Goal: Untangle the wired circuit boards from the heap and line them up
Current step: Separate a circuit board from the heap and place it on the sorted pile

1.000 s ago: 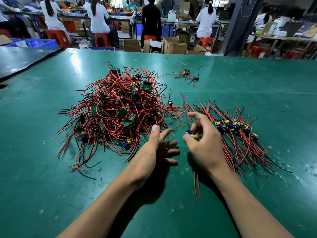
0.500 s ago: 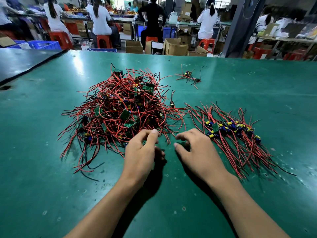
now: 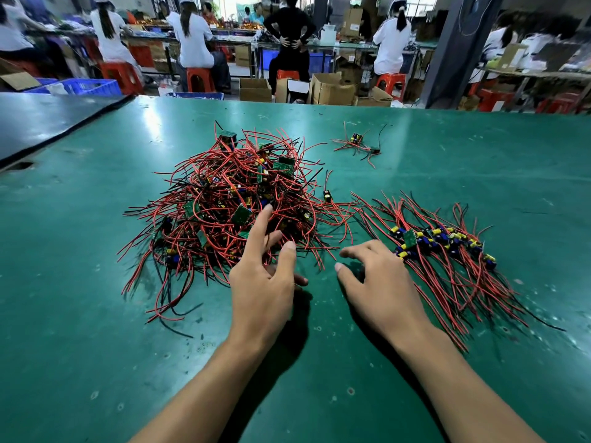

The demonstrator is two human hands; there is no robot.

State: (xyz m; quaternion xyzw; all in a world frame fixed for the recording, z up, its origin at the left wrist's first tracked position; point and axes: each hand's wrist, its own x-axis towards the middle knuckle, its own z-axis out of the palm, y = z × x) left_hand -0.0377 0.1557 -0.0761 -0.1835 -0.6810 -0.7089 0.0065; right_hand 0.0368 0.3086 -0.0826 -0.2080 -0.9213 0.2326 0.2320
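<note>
Neither hand grips anything. The left hand is spread wide, its forefinger stretched onto the near edge of the heap of red and black wires, the thumb held apart above the table. The right hand rests with loosely bent fingers on the green table, holding nothing, just beside the near-left end of the row of boards laid out to the right.

The forefinger touches wires next to a green circuit board lying tilted on top of the tangle. Between heap and row sits a lone board. A small stray cluster lies well apart toward the far side. Most boards appear to be in the heap, so the job looks far from done.

The step in hand seems to be choosing the next board. It should go best if the hand pinches the board itself, not a wire, and picks one that sits on top. The free right hand could press down the neighbouring wires while the left lifts slowly and lets the leads slide out. A hard tug risks dragging the tangle into the tidy row, whose outer wires reach those of the heap. Behind, workers in white sit at benches.
</note>
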